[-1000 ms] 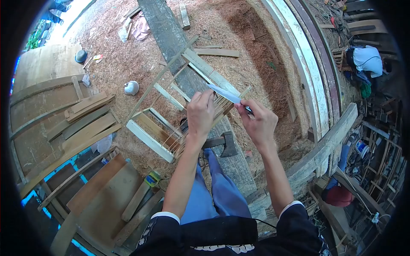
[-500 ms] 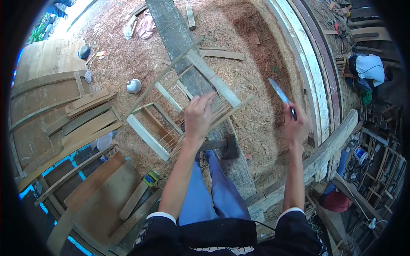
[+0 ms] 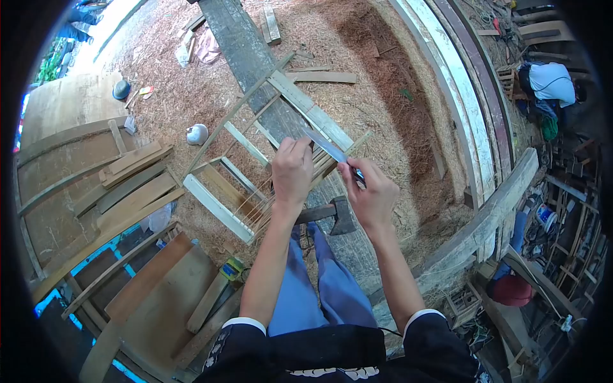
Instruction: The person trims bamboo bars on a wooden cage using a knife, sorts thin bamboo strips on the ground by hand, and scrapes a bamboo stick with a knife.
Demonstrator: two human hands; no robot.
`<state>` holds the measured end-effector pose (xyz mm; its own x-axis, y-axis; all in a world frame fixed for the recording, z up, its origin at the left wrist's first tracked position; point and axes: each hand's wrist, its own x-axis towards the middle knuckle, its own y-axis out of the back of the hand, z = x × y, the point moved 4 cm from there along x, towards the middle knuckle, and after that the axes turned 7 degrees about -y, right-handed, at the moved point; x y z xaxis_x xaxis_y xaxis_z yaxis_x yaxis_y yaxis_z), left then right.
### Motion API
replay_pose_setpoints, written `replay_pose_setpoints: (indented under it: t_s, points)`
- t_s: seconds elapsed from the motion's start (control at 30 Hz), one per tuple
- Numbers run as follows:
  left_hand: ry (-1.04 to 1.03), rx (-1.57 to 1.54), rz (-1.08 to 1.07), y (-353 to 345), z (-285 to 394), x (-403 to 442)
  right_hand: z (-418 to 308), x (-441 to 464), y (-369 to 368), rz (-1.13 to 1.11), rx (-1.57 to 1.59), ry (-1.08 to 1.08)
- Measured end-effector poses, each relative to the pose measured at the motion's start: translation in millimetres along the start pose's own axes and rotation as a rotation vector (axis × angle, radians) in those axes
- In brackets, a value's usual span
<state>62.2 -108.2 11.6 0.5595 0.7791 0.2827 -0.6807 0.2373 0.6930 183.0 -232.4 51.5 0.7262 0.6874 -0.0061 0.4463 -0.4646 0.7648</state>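
Observation:
My right hand (image 3: 373, 191) is closed round the dark handle of a knife (image 3: 330, 148), its blade pointing up and left toward my other hand. My left hand (image 3: 292, 171) is closed over the slatted wooden frame (image 3: 214, 205); what its fingers pinch is too small to tell. Thin sticks run across the frame beneath both hands. The frame rests on a long weathered plank (image 3: 246, 48). Just below my hands an axe (image 3: 343, 216) lies on the same plank.
Boards (image 3: 137, 156) are stacked at the left, near a white round object (image 3: 197, 134). A thick beam (image 3: 488, 207) crosses at the right. One person in a white shirt (image 3: 552, 84) bends at the upper right; a red-capped person (image 3: 512, 290) is lower right. Sawdust covers the ground.
The knife first swung out to the right, away from the frame, and is now back beside my left hand. My left hand has stayed over the frame.

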Motion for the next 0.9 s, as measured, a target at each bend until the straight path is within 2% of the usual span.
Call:
replay_pose_setpoints:
  t_s: [0.13, 0.23, 0.33, 0.43, 0.53, 0.63, 0.73, 0.83, 0.9]
  points:
    - [0.031, -0.044, 0.017, 1, 2, 2, 15, 9, 2, 0.074, 0.0, 0.066]
    - [-0.02, -0.091, 0.047, -1, 6, 3, 21, 17, 13, 0.077, -0.058, 0.16]
    - [0.039, -0.079, -0.005, -1, 4, 3, 19, 16, 18, 0.083, -0.179, 0.179]
    - [-0.025, -0.094, 0.047, -1, 1, 3, 30, 9, 14, 0.196, -0.236, 0.152]
    - [0.036, -0.065, 0.032, 10, -6, 1, 67, 23, 46, 0.28, -0.232, -0.239]
    - [0.101, -0.061, -0.025, 9, -8, -1, 63, 12, 54, 0.288, -0.222, -0.068]
    - [-0.124, -0.038, 0.153, 11, 6, 11, 54, -23, 33, 0.126, 0.002, -0.191]
    - [-0.186, 0.112, 0.079, 21, 14, 8, 64, -68, -13, 0.075, 0.192, -0.329]
    - [-0.221, 0.109, -0.047, 27, 13, -4, 69, -97, -44, 0.059, 0.225, -0.307]
